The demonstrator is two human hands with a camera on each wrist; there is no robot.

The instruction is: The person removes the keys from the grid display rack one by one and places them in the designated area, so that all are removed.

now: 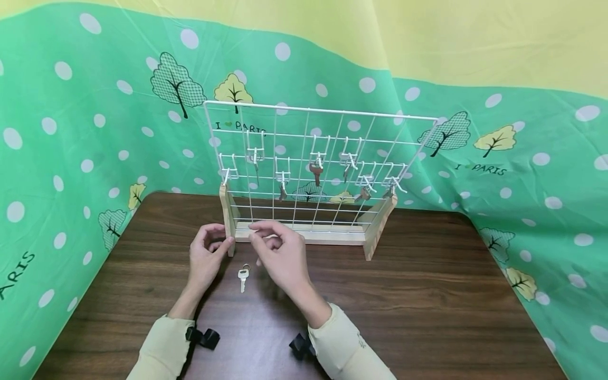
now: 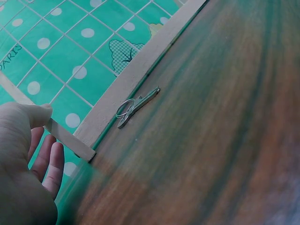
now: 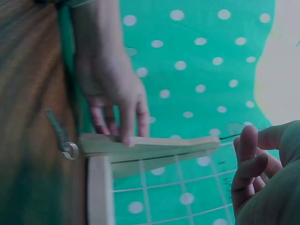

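Observation:
A white wire grid rack (image 1: pixel 323 111) on a wooden stand carries several hooks, some with keys such as a brown key (image 1: pixel 315 173). At its left end, my left hand (image 1: pixel 206 258) holds the wooden side panel (image 1: pixel 227 208); the left wrist view shows the thumb on the panel (image 2: pixel 70 138) with the other fingers behind it. My right hand (image 1: pixel 285 258) hovers in front of the lower bar, fingers loosely bent, with nothing visible in them in the right wrist view. A silver key (image 1: pixel 243 278) with a ring lies on the table between both hands.
The dark wood table (image 1: pixel 451 306) extends around the rack. A green cloth (image 1: pixel 62 174) with dots and printed trees hangs behind and at both sides. Black wrist straps (image 1: pixel 209 339) sit on both forearms.

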